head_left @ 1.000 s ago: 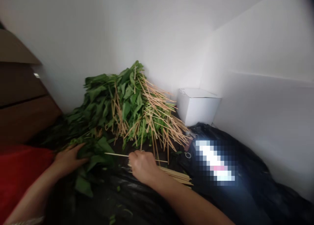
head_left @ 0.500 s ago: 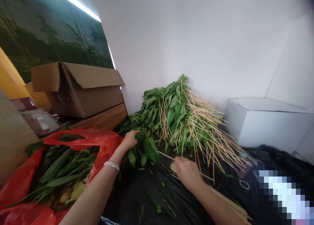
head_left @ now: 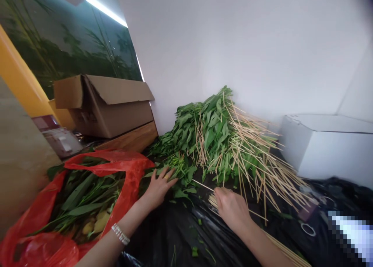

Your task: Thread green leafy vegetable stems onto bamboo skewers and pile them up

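Note:
My left hand (head_left: 159, 187) is open, its fingers spread over the near edge of a loose heap of leafy greens (head_left: 183, 171). My right hand (head_left: 233, 208) is closed on a thin wooden skewer (head_left: 203, 185), whose bare tip points left toward those greens. Under this hand lies a bundle of more skewers (head_left: 287, 249), partly covered by the hand and forearm. Behind both hands rises a big pile of skewered greens (head_left: 211, 127), with many bare stick ends (head_left: 271, 162) fanning out to the right.
At left, a red plastic bag (head_left: 132, 179) holds long leaves and some yellowish pieces. A cardboard box (head_left: 122, 117) with raised flaps stands behind it. A white box (head_left: 340, 154) is at right. Black plastic sheeting (head_left: 166, 236) with leaf scraps covers the surface; a white ring (head_left: 308, 229) lies there.
My left hand has gone from gripping at the greens to spread fingers, slightly nearer me. My right hand still holds the skewer. The whole view has shifted a little.

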{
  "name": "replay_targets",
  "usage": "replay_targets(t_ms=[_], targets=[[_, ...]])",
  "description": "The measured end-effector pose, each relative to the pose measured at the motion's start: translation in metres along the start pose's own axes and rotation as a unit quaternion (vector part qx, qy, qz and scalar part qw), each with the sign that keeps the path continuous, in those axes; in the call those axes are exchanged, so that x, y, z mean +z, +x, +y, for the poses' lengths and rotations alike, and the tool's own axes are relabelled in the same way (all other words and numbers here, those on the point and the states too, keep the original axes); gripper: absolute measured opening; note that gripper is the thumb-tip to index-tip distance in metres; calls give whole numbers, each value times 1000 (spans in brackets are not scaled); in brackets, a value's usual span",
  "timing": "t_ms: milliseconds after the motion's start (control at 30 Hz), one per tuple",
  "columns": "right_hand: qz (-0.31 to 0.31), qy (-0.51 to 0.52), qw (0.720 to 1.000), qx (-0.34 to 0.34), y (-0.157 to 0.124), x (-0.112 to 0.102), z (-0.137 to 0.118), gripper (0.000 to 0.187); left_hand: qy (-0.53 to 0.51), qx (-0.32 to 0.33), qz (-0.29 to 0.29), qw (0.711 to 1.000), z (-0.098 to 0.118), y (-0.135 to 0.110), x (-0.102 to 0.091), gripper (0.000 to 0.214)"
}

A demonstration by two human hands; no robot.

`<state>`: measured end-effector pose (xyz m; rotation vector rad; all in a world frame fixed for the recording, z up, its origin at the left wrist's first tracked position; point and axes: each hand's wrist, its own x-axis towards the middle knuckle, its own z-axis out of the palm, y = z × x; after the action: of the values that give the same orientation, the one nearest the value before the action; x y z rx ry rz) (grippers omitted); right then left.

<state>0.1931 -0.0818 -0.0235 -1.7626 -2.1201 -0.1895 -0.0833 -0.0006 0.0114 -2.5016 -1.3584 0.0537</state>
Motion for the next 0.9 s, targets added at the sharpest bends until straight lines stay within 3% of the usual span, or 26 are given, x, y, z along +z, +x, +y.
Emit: replay_targets(t_ms=[67, 133, 233, 300, 467, 633, 700, 900], targets=[[-5, 9, 1000, -22, -2, -2, -7, 23, -43, -19, -24, 999, 1, -2, -15, 76], [-23, 17, 999, -44, -3, -2, -13, 23, -112, -22, -18, 993, 1, 2, -33, 62], [-64, 11, 996, -57, -3, 2, -15, 24, -206, -38, 54, 976, 2, 22, -54, 33], [-80, -3, 996, -46, -2, 5, -11, 27, -233, -80, 103, 964, 5, 41, -58, 30], [-81, -22, 996, -14, 2, 9, 1, 31, -230, -160, 149, 948, 24, 82, -34, 25], [-77, -13, 997, -24, 6, 8, 3, 30, -233, -171, 148, 946, 41, 90, 2, 25], [-76, -10, 997, -32, 7, 6, 2, 27, -243, -144, 142, 949, 45, 89, 11, 24], [-80, -22, 995, -48, 10, -6, 6, 18, -258, 53, 130, 956, 48, 95, 29, 28]])
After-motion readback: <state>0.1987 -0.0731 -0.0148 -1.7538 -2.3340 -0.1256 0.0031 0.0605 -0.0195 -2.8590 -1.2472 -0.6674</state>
